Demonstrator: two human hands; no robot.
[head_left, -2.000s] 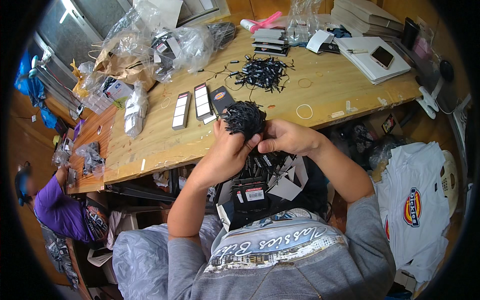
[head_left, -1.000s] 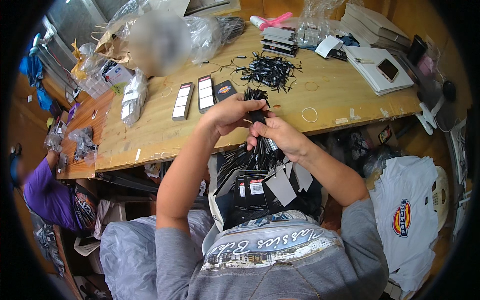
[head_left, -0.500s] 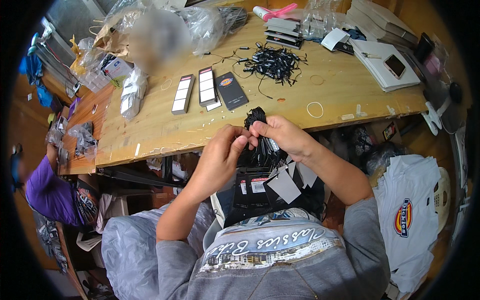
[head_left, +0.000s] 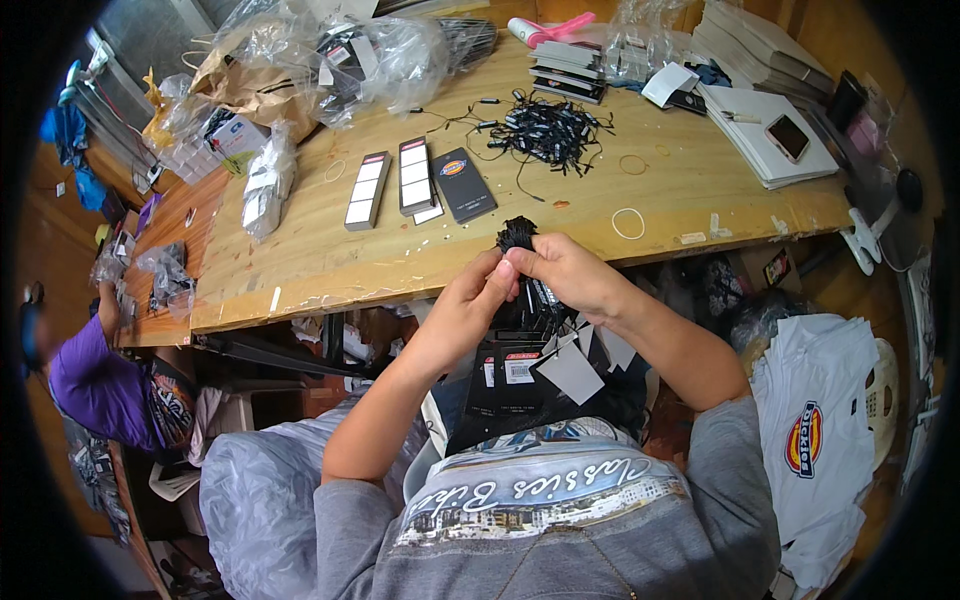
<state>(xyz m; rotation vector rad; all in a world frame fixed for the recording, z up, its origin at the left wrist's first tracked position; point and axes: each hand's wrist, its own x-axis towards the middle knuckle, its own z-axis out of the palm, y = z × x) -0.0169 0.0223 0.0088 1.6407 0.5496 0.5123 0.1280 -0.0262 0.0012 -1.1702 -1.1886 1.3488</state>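
Note:
A bundle of black hang-tag strings is gathered upright just off the table's front edge. My right hand is closed round it, thumb pointing left. Against the same bundle, my left hand has its thumb and fingers pinched together beside the right thumb. The strings hang down below my hands to black hang tags in my lap, some with white labels and some showing pale, blank sides. A heap of loose black strings lies on the table beyond.
Stacks of labelled tags and one black tag lie on the wooden table. A phone rests on white paper at the right. Folded white shirts are beside me. Another person in purple is at the far left.
My left hand has moved slightly right and its fingertips have closed in on the bundle, by the right thumb. The right hand stays round the strings.

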